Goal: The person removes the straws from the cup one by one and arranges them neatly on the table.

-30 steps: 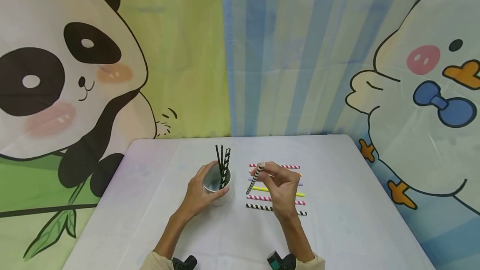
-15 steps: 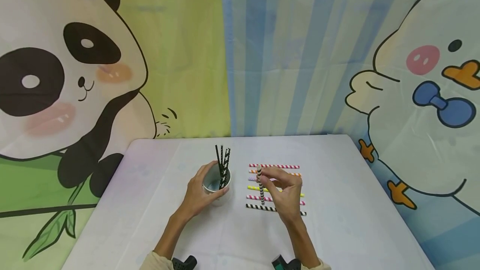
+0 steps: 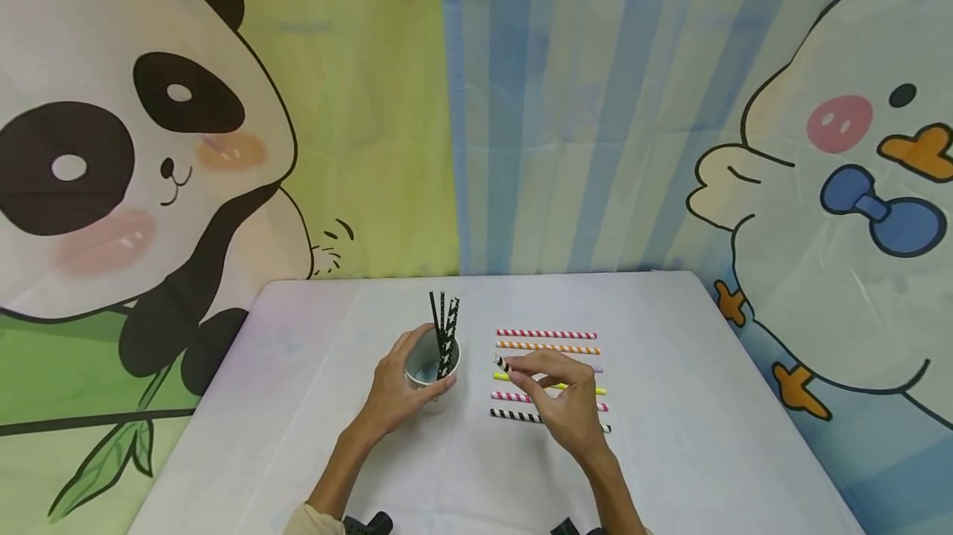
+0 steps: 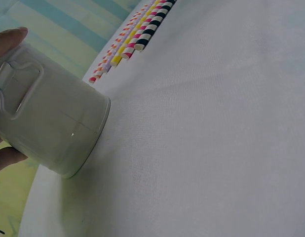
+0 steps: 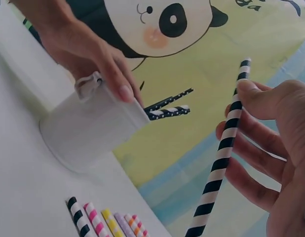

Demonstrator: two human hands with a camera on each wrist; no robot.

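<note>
White table [image 3: 692, 403] carries an upright white cup [image 5: 88, 128], slightly left of centre. Six straws [image 3: 547, 347] lie to the cup's right, roughly parallel, running left to right with gaps between them. Order, far to near: red-striped, orange-striped, lavender, yellow, pink-striped, black-striped.

Gap between cup [image 5: 93, 131] and straw row [image 5: 112, 222]

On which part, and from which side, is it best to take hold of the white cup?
Probably take the white cup by its wall just below the rim, coming from the left. The wall is round, black patterned straws stick up from the mouth, and other straws lie to the right.
</note>
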